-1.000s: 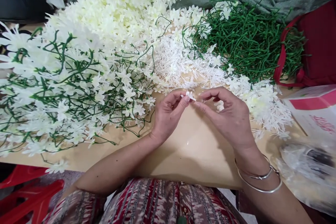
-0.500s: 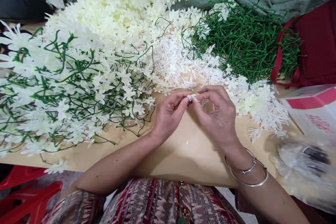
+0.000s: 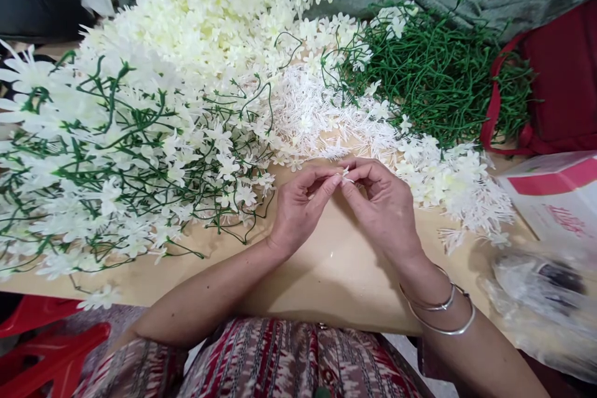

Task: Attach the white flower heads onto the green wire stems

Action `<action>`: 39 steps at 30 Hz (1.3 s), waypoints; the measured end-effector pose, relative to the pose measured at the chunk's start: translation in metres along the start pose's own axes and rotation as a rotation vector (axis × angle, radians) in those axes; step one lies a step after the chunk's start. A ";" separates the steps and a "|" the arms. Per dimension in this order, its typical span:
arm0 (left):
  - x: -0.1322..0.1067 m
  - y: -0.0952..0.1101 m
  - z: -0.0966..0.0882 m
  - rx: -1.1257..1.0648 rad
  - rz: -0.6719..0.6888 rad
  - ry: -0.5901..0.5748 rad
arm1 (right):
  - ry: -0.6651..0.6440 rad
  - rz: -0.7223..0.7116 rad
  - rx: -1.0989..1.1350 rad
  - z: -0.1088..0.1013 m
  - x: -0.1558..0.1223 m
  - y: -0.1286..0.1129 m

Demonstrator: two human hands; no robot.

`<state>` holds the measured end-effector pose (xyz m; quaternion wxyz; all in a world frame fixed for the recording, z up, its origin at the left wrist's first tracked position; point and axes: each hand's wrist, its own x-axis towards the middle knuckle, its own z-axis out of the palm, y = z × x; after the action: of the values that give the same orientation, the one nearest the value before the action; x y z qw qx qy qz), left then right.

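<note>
My left hand (image 3: 301, 205) and my right hand (image 3: 385, 205) meet fingertip to fingertip above the tan tabletop (image 3: 336, 267). Both pinch one small white plastic flower piece (image 3: 346, 174), which is mostly hidden by the fingers. Just beyond the fingers lies a heap of white spiky flower centres (image 3: 321, 118). Loose cream petals (image 3: 448, 180) lie right of my right hand. Finished green sprigs with white flowers (image 3: 112, 161) are piled to the left.
A big mound of cream blossoms (image 3: 209, 18) fills the back. Bare green stems (image 3: 433, 74) lie at the back right beside a red bag (image 3: 555, 87). A pink and white box (image 3: 555, 193) and a clear plastic bag (image 3: 545, 305) sit at the right edge.
My right hand has moved left and closed in on the left hand; its fingers now curl tightly over the small flower piece, hiding most of it.
</note>
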<state>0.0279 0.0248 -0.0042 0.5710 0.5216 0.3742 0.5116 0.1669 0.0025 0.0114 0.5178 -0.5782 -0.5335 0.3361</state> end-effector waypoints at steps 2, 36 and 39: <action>0.000 0.001 0.000 -0.001 -0.017 -0.009 | -0.003 0.008 0.024 0.001 0.000 0.000; 0.005 0.006 0.000 -0.120 -0.147 0.000 | -0.010 0.124 0.169 -0.002 0.004 -0.005; 0.006 0.005 0.000 -0.102 -0.138 0.016 | -0.012 0.145 0.207 -0.002 0.004 -0.004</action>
<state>0.0281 0.0298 0.0013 0.6278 0.4607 0.3874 0.4935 0.1691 0.0058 0.0164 0.5458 -0.5568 -0.4559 0.4292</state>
